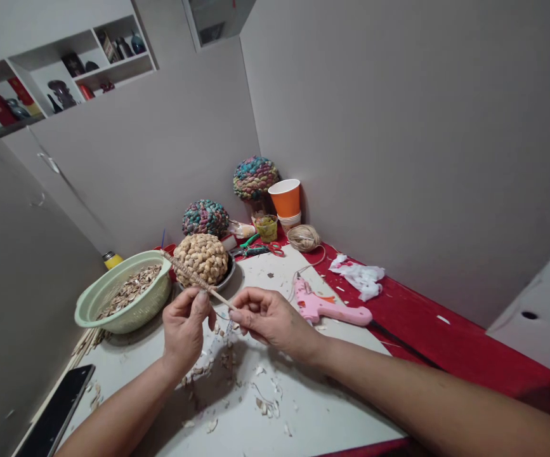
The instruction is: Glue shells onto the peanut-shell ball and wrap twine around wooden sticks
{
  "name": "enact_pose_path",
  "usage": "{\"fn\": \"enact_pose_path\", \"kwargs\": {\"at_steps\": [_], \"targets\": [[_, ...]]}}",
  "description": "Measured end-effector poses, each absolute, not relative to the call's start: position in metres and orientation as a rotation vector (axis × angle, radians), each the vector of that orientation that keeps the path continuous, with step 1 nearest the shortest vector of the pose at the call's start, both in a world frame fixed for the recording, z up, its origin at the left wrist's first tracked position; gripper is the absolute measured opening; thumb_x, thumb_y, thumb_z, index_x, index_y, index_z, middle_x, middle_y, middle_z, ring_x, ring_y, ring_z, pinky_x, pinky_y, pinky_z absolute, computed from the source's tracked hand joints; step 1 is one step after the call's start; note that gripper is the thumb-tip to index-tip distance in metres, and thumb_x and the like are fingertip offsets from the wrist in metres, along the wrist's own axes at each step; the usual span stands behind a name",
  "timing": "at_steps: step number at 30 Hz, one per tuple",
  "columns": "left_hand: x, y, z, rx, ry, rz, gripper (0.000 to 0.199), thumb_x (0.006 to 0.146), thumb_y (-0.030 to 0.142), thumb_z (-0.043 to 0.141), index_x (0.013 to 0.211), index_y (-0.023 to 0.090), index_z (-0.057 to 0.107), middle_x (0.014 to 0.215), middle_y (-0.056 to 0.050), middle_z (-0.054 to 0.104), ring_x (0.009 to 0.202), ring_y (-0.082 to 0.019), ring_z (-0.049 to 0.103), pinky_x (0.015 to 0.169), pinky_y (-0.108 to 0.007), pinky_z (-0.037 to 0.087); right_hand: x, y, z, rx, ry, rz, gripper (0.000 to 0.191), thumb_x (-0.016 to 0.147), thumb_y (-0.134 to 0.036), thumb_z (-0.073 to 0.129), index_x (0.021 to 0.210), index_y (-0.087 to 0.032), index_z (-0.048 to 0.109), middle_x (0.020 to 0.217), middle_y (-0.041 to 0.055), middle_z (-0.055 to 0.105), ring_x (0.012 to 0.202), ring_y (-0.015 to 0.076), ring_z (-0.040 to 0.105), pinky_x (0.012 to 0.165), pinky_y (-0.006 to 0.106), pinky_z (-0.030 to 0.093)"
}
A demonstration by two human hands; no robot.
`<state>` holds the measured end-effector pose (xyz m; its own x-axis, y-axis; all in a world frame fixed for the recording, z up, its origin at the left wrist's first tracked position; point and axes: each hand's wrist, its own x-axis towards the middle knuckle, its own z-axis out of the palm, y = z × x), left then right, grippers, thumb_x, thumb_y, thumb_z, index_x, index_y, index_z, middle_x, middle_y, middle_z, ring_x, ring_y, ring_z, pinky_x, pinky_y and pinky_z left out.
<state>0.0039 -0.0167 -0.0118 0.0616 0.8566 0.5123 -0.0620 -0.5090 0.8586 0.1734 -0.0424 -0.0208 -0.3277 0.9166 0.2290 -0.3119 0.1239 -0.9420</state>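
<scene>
A thin wooden stick (221,298), its far part wrapped in twine, slants up to the left above the table. My left hand (186,324) pinches it near the lower end of the wrapping. The bare near end is between the thumb and fingers of my right hand (268,317). A thin strand loops between the two hands. Behind the stick stands a ball covered in pale shells (201,257), partly hidden by it. A green basket (158,295) of shell pieces is left of my hands. To the right lies a pink glue gun (325,308).
Shell scraps (268,406) litter the white board. A phone (56,412) lies at the left edge. Farther back are a twine ball (304,237), scissors (275,249), an orange cup (285,198), two colourful balls (205,218) and crumpled white plastic (360,276).
</scene>
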Motion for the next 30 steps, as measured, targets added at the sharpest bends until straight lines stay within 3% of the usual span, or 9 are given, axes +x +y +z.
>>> {"fn": "enact_pose_path", "kwargs": {"at_steps": [5,11,18,30], "targets": [[0.004,-0.018,-0.009,1.570,0.781,1.514,0.024,0.082,0.037,0.066,0.071,0.016,0.062,0.049,0.005,0.047,0.043,-0.009,0.042,0.043,-0.022,0.036,0.174,-0.044,-0.019,-0.681,-1.348,1.338,0.039,0.076,-0.053,0.069,0.073,-0.015,0.059,0.055,-0.0049,0.052,0.043,0.0053,0.037,0.040,0.020,0.025],[0.006,-0.019,-0.006,1.520,0.715,1.499,0.018,0.082,0.033,0.066,0.093,0.018,0.065,0.053,0.007,0.045,0.043,-0.007,0.040,0.041,-0.020,0.036,0.174,-0.043,-0.020,-0.714,-1.333,1.227,0.035,0.077,-0.049,0.069,0.072,-0.016,0.059,0.058,-0.0038,0.052,0.050,0.0082,0.042,0.046,0.022,0.031],[0.005,-0.019,-0.005,1.464,0.737,1.551,0.015,0.079,0.029,0.071,0.079,0.017,0.062,0.052,0.008,0.044,0.043,-0.005,0.037,0.040,-0.016,0.034,0.173,-0.043,-0.024,-0.708,-1.345,1.147,0.032,0.080,-0.045,0.067,0.073,-0.014,0.060,0.063,-0.0023,0.054,0.055,0.0089,0.044,0.051,0.022,0.033],[0.011,-0.024,-0.001,1.362,0.697,1.507,0.014,0.079,0.028,0.072,0.085,0.019,0.064,0.054,0.009,0.041,0.042,-0.003,0.033,0.039,-0.014,0.032,0.171,-0.045,-0.024,-0.659,-1.333,1.322,0.037,0.081,-0.051,0.064,0.073,-0.015,0.056,0.054,-0.0050,0.052,0.040,0.0046,0.034,0.039,0.020,0.024]]}}
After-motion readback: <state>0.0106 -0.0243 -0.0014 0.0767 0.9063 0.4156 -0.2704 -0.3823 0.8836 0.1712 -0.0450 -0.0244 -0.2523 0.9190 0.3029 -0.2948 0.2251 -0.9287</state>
